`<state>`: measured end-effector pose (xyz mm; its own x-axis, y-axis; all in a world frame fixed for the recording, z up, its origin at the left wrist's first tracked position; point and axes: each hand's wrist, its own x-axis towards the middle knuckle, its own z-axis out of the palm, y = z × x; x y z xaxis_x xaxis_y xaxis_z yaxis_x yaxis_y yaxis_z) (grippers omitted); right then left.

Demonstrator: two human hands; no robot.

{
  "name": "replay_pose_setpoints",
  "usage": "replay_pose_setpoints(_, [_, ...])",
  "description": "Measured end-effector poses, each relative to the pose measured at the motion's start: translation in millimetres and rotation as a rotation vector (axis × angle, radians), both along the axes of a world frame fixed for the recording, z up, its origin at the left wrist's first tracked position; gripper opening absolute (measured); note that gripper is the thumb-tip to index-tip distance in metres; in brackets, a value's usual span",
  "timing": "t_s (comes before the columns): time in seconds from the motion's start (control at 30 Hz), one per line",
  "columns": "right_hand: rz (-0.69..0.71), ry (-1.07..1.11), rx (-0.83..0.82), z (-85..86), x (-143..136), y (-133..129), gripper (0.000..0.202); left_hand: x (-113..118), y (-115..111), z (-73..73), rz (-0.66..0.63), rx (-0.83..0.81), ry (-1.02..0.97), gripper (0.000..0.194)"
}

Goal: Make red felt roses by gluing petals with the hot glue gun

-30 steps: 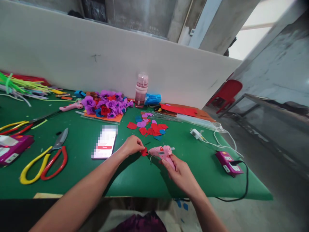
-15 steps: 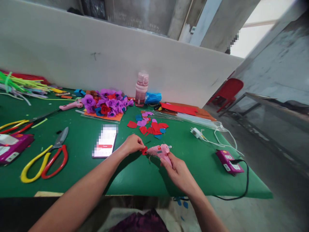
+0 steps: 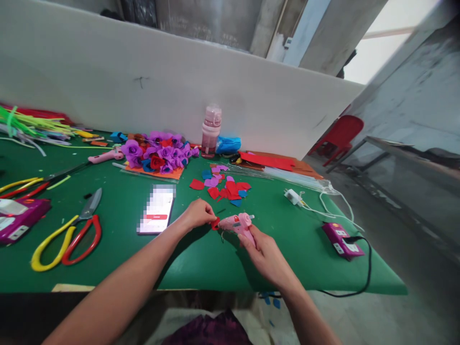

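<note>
My left hand [image 3: 199, 214] pinches a small red paper piece [image 3: 215, 223] just above the green tabletop [image 3: 201, 268]. Closed round the handle of a pink glue gun [image 3: 237, 225] is my right hand [image 3: 264, 247]. The gun's nozzle points left and meets or nearly meets the red piece; I cannot tell whether it touches. Beyond my hands lie loose cut petals [image 3: 232, 189] in red, purple and blue. A bunch of purple, red and blue paper flowers [image 3: 167, 153] rests farther back on the left.
Scissors with yellow and red handles [image 3: 81, 235] lie at left, near a phone [image 3: 158, 209]. A pink bottle [image 3: 211, 132] stands against the white partition [image 3: 172, 86]. At right are a white plug [image 3: 293, 197] with its cord and a purple power strip [image 3: 341, 241].
Almost nothing differs. Both hands keep the same hold and place, with the view shifted very slightly.
</note>
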<state>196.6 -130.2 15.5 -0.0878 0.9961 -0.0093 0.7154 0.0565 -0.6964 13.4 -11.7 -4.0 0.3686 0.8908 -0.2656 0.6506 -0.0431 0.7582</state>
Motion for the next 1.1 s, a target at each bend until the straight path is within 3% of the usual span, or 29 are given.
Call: replay_pose_setpoints(1.1, [0.014, -0.118, -0.023, 3.7, -2.7, 0.5, 0.031, -0.4, 1.8, -1.8, -0.027, -0.004, 0.010, 0.015])
